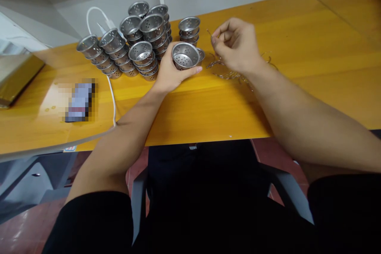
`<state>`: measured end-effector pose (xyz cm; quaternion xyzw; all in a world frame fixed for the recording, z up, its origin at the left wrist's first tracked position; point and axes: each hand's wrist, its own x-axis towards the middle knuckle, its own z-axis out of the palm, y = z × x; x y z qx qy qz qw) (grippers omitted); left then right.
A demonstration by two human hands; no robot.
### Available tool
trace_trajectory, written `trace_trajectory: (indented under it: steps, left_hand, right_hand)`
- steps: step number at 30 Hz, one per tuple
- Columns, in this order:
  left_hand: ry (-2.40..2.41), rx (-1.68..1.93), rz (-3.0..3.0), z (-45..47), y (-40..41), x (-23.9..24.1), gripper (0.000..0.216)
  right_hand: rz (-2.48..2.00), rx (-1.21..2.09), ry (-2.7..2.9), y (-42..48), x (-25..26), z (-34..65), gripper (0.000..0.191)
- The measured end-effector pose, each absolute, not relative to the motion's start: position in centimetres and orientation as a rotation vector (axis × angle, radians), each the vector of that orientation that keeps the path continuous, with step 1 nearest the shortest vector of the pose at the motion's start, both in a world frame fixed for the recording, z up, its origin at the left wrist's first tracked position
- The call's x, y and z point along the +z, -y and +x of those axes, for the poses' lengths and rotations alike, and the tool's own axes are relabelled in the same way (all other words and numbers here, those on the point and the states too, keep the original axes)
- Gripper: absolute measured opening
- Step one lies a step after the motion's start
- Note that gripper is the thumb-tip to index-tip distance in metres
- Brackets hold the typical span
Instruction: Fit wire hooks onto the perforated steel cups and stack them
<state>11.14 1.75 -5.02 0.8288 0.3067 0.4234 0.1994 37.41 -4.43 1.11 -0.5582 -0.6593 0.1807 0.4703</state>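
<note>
White cable (112, 99) and blurred phone (79, 102) on the yellow table (312, 67).

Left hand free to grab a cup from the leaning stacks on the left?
Probably not as is: the left hand already grips a perforated metal cup. The leaning stacks sit close by on the table with nothing between, so the path looks open, but the fingers are occupied.

Both bare forearms reach forward, left hand (169, 72) curled in a grasp with thumb stretched out to the right, right hand (236, 45) knuckles up, thumb and forefinger pinched together, other fingers curled.
</note>
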Motion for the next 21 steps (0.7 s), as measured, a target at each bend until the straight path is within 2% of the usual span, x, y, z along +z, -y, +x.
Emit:
trace_trajectory:
  steps: [8,12,16,21]
  left_hand:
    - [-0.486,1.353,2.178,12.4,-7.3,-9.4,0.113]
    - [-0.503,1.333,2.192,12.1,-7.2,-9.2,0.115]
    - [-0.584,1.307,2.2,11.5,-5.9,-8.1,0.104]
    - [-0.593,1.269,2.181,11.7,-5.4,-8.0,0.107]
  right_hand:
    - [-0.971,0.35,1.681,1.3,-1.9,38.9,0.076]
    - [-0.945,0.344,1.674,1.1,-2.3,38.8,0.079]
    - [-0.974,0.332,1.676,1.7,-2.2,38.2,0.066]
    - [-0.971,0.334,1.703,2.7,-1.9,37.0,0.043]
